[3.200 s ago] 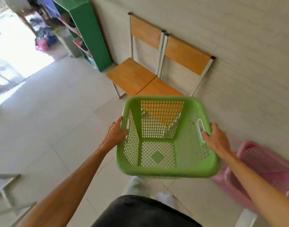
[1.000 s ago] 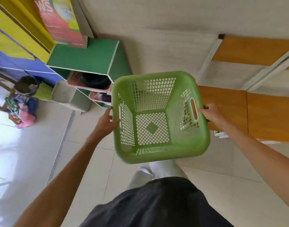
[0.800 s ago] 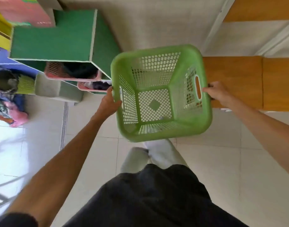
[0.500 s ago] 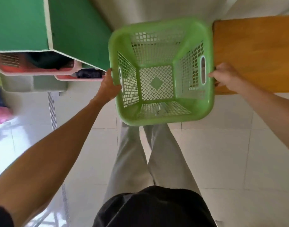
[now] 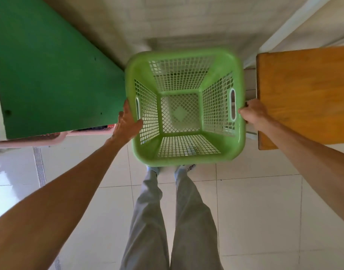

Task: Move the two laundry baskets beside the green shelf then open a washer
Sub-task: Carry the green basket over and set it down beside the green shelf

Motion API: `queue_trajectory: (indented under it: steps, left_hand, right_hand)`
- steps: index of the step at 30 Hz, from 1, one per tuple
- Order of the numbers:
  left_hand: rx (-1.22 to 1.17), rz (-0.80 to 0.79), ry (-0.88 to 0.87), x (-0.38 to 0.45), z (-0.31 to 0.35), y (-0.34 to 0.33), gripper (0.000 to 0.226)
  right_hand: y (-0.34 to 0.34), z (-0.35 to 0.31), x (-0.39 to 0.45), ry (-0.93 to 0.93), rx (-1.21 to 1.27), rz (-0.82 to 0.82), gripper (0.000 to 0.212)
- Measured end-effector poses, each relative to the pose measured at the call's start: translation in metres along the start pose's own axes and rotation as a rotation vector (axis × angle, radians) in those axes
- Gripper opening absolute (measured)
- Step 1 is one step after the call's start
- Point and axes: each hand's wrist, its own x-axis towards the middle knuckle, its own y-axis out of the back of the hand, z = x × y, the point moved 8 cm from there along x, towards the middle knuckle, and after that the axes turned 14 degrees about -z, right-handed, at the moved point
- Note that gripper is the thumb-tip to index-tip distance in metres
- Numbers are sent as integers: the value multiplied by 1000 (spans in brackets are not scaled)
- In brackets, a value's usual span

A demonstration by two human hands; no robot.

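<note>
I look straight down into an empty light-green mesh laundry basket (image 5: 184,158). It sits low in the gap between the green shelf (image 5: 50,75) on the left and a wooden chair seat (image 5: 303,94) on the right, close to the wall. My left hand (image 5: 127,121) grips the basket's left rim beside its handle slot. My right hand (image 5: 254,113) grips the right rim by the other slot. Whether the basket rests on the floor I cannot tell. The pink basket and the washers are out of view.
Pink basket rims (image 5: 50,136) stick out from the shelf's lower front edge. My legs in grey trousers (image 5: 167,221) stand right behind the green basket. Glossy white floor tiles (image 5: 264,211) spread around my feet, with a drain strip (image 5: 38,168) on the left.
I walked from the chairs to the green shelf carrying the green basket. Over the last second it went down into the gap between shelf and chair seat, and my view tipped straight down.
</note>
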Motion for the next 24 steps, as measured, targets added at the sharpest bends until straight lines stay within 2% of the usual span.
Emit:
queue_trajectory:
  steps: [6,10,16,19,22,24]
  left_hand:
    - [-72,4,15,27,-9,6,95]
    - [-38,37,-33,38,-12,11,90]
    - [23,41,1,47,-15,20,90]
    - [22,37,11,48,-15,19,92]
    - [26,8,20,44,-9,16,94]
    - [52,-5,6,35,1,15,92]
  right_hand:
    - [-7,-12,28,-4,40,-46,26]
    - [-7,-16,39,-8,60,-5,22]
    - [-5,-15,51,-13,78,-22,24]
    - [-5,-17,50,1,36,-24,21]
    - [-4,-27,38,77,-108,6,18]
    - [-4,-41,22,187,-214,62,30]
